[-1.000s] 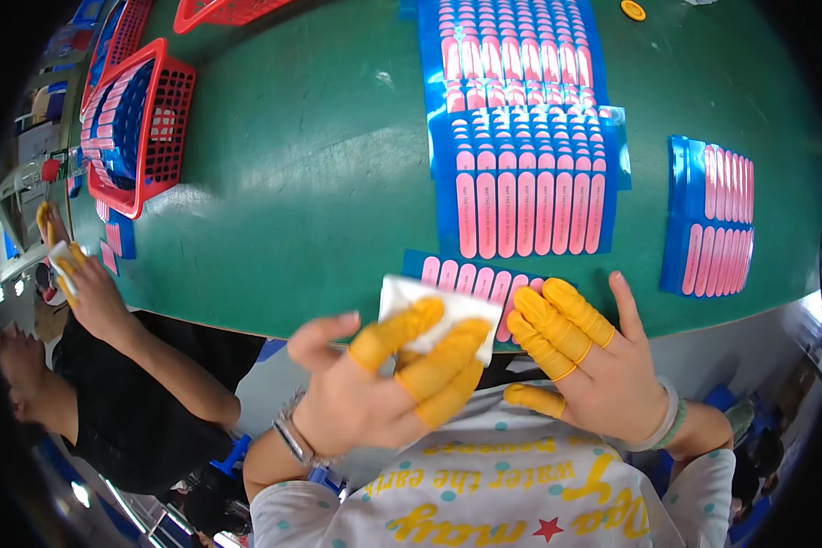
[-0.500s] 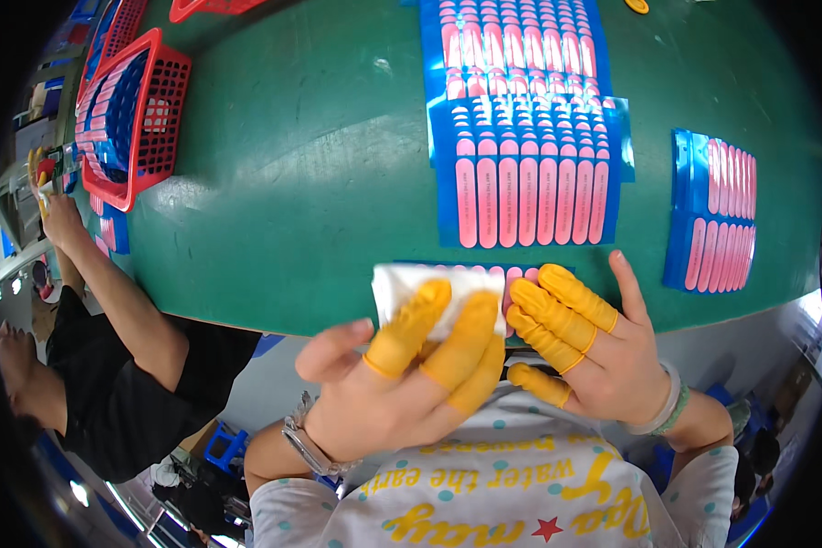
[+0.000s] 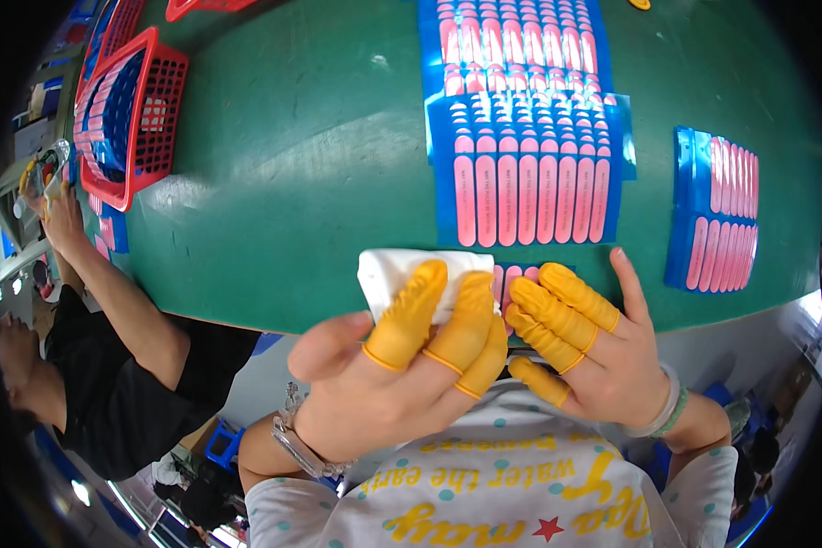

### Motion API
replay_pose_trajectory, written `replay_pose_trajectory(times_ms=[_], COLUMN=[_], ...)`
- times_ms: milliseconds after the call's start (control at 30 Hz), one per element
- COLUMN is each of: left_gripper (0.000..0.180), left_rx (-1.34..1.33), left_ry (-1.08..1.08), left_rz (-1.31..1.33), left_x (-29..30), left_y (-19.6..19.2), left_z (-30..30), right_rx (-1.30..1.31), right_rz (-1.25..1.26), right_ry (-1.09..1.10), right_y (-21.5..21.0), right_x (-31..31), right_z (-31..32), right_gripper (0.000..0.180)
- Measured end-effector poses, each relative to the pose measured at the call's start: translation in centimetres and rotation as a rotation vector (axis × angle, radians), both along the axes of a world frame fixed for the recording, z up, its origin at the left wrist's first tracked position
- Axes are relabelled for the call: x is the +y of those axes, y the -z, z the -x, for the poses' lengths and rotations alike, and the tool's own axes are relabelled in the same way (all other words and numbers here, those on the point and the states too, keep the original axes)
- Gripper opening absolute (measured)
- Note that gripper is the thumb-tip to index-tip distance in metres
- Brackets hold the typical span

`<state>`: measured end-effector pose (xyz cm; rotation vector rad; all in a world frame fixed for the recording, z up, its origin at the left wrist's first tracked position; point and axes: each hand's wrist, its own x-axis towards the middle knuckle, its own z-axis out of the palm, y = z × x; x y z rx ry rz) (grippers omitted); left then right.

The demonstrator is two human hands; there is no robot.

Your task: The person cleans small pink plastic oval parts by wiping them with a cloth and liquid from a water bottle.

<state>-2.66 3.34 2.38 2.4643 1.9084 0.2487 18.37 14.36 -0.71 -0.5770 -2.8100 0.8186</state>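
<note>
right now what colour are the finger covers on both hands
Orange-yellow finger covers on both hands, clearest in the head view.

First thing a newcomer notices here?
The yellow finger cots on both hands: the left hand presses a white cloth at the green table's near edge, the right hand beside it on a blue sheet. Then the blue sheets of pink strips ahead, and the red basket far left.

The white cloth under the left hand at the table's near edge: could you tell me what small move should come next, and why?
Probably slide the white cloth rightward. The left hand presses it flat beside the blue sheet of pink strips, which the right hand pins down, so that sheet seems ready for wiping.
</note>
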Motion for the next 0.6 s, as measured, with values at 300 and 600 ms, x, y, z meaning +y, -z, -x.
replay_pose_trajectory(times_ms=[300,600], left_gripper=[0.041,0.029], left_rx=[0.165,0.462], left_ry=[0.209,0.506], left_rz=[-0.034,-0.011], left_x=[-0.2,-0.8], left_y=[-1.5,-1.6], left_z=[0.9,1.2], right_rx=[-0.001,0.006], right_rz=[-0.001,-0.002], right_ry=[0.008,-0.001], right_y=[0.0,0.0], right_x=[0.2,0.3], right_z=[0.0,0.0], right_gripper=[0.048,0.046])
